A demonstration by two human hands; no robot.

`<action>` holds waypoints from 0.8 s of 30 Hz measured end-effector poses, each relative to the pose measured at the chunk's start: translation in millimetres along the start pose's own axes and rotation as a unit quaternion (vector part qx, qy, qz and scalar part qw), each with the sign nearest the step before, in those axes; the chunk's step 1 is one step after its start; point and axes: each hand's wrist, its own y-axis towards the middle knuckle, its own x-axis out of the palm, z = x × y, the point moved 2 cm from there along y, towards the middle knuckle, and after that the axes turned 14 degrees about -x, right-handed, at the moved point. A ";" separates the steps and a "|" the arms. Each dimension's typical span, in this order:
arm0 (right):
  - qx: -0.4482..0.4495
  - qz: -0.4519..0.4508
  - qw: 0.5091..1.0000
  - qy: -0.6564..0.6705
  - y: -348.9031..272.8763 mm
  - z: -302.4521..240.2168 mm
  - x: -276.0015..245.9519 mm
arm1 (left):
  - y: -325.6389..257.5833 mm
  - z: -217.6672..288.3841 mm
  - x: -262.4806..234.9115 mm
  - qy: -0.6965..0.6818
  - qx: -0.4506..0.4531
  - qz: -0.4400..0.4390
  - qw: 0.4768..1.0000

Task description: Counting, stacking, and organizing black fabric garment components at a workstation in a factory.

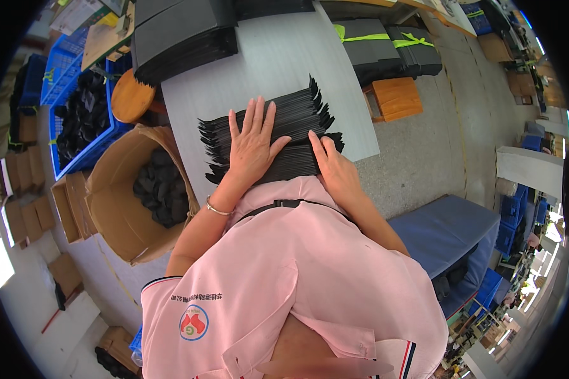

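A fanned stack of thin black sheet pieces point(291, 104) lies on the pale table point(278, 50) right in front of me, its pointed ends sticking out on both sides. My left hand point(253, 142) rests flat on the stack, fingers spread and stretched toward the far side. At the stack's near right part, my right hand point(335, 165) touches the pieces with its index finger extended; its other fingers are partly curled and nothing shows gripped in them. The stack's near edge is hidden by my pink shirt.
Tall black stacks point(183, 41) stand at the table's far left. Bundles with yellow-green ties point(373, 47) lie beyond its right edge, by a wooden stool point(396, 100). Left are a cardboard box point(123, 196) of black pieces, a blue crate point(110, 136) and a round stool point(131, 96).
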 end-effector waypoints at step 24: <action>-0.036 0.023 0.998 -0.047 0.5 4.0 9.8 | 0.8 -0.6 -0.6 -0.006 -0.008 -0.014 1.000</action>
